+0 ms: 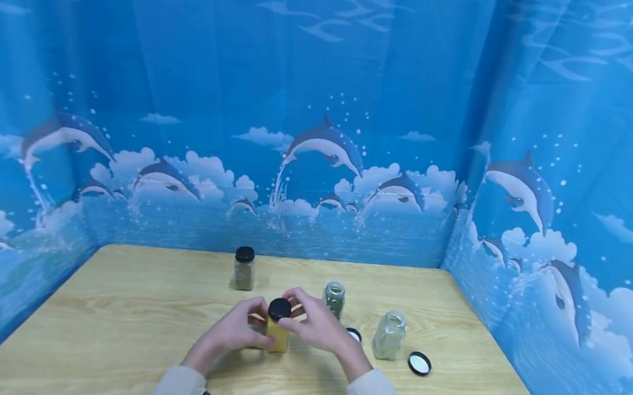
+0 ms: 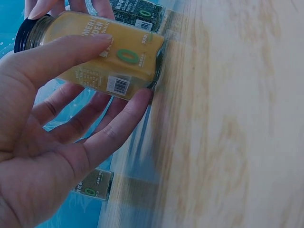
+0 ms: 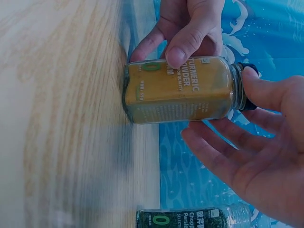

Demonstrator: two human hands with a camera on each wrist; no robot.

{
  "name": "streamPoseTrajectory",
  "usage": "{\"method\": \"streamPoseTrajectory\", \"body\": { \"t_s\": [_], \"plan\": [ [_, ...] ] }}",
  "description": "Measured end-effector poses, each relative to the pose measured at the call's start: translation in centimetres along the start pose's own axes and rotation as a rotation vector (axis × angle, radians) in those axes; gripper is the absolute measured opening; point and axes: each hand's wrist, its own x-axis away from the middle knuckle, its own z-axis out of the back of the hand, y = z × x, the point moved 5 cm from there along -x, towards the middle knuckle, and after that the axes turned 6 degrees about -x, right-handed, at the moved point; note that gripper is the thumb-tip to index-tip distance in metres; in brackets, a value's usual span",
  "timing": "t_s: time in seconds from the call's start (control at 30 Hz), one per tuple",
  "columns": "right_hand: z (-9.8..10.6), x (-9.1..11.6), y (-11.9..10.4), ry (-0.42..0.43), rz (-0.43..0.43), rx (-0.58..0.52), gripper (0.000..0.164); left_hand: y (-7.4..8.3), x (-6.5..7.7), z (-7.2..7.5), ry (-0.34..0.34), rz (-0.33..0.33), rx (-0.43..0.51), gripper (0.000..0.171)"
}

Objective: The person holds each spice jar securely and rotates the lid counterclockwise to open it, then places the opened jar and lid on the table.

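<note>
A glass jar of yellow turmeric powder point(image 1: 279, 340) with a black lid point(image 1: 279, 309) stands upright between both hands at the middle of the table. My left hand point(image 1: 238, 328) holds the jar's body, the thumb along one side in the left wrist view and a fingertip near its base. From the other side, my right hand point(image 1: 315, 326) grips the lid, with its thumb against the black rim in the right wrist view. The right hand's other fingers spread beneath the jar's shoulder in that view. The jar's label point(image 3: 183, 78) reads turmeric powder.
Behind the right hand stands an uncapped jar of chopped parsley point(image 1: 334, 301). An uncapped jar with pale contents point(image 1: 389, 338) is further right. Black lids lie white side up, one point(image 1: 419, 364) beside it, another point(image 1: 354, 335) partly behind the right wrist. A capped brownish jar point(image 1: 243, 271) stands back left.
</note>
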Motion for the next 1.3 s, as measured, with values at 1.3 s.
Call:
{"method": "streamPoseTrajectory", "body": {
  "t_s": [1.3],
  "plan": [
    [-0.12,0.02,-0.13,0.018,-0.018,0.008,0.032,0.13,0.08,0.07,-0.007,-0.011,0.006,0.044]
  ]
}}
